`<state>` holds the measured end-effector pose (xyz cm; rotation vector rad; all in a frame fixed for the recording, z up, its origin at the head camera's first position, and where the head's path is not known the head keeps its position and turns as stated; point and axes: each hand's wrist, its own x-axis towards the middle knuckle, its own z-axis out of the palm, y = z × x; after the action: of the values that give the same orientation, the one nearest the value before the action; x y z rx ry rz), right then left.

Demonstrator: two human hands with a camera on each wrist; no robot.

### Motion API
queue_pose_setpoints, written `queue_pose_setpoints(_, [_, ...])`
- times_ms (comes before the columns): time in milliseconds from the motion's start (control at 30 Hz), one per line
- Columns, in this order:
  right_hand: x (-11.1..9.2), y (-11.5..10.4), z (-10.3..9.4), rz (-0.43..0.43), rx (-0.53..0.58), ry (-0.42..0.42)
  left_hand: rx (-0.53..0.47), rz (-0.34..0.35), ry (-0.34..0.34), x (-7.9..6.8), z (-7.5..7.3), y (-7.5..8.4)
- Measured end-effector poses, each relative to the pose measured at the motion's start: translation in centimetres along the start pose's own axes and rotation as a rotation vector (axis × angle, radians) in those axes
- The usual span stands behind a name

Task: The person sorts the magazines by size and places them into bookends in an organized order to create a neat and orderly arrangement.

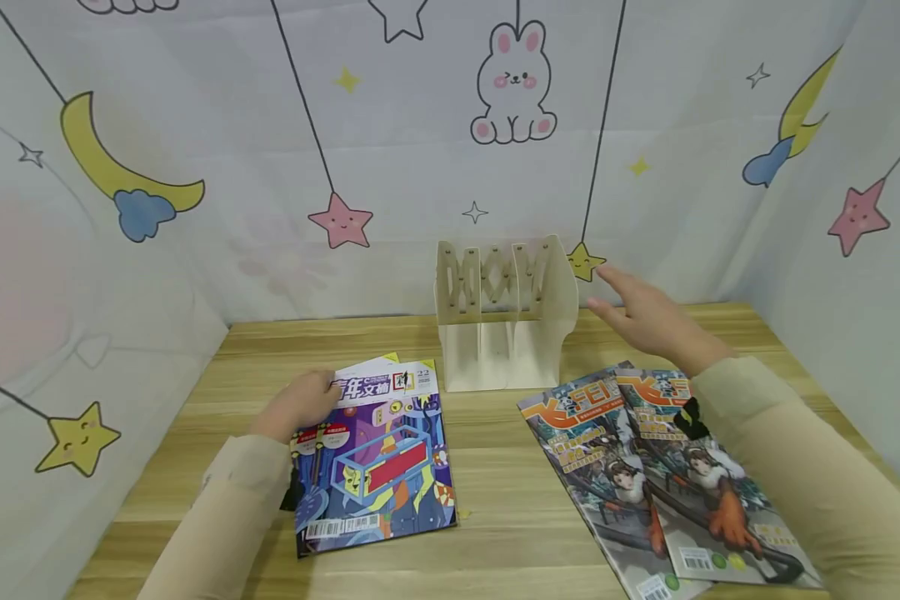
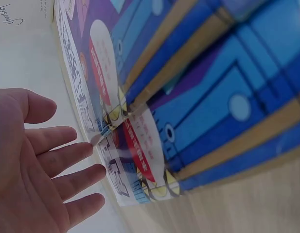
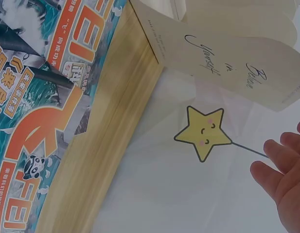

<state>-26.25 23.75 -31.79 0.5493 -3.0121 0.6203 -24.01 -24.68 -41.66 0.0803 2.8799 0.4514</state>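
Two purple-and-blue magazines (image 1: 390, 467) overlap on the left of the table. My left hand (image 1: 300, 406) is at their upper left edge; in the left wrist view its fingers (image 2: 67, 158) are loosely extended beside the covers, with nothing gripped. Whether a fingertip touches the paper I cannot tell. My right hand (image 1: 656, 325) is raised in the air, right of a cream book rack (image 1: 502, 371) and apart from it, fingers extended and holding nothing. Below that hand lie two overlapping magazines with orange titles, a left one (image 1: 588, 454) and a right one (image 1: 708, 483), partly covered by my sleeve.
The rack stands upright at the back of the wooden table (image 1: 487, 542), its upright dividers forming several slots. Behind it hangs a white curtain (image 1: 420, 100) printed with stars, moons and a rabbit; similar cloth closes off both sides.
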Motion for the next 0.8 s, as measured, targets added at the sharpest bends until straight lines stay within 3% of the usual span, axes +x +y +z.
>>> queue_pose_setpoints(600, [1.0, -1.4, 1.4, -0.069, 0.030, 0.005, 0.005, -0.034, -0.004, 0.1, 0.6, -0.1])
queue_pose_setpoints(800, [1.1, -1.5, 1.6, -0.116, 0.024, 0.042, 0.011, -0.023, 0.009, 0.3, 0.5, 0.1])
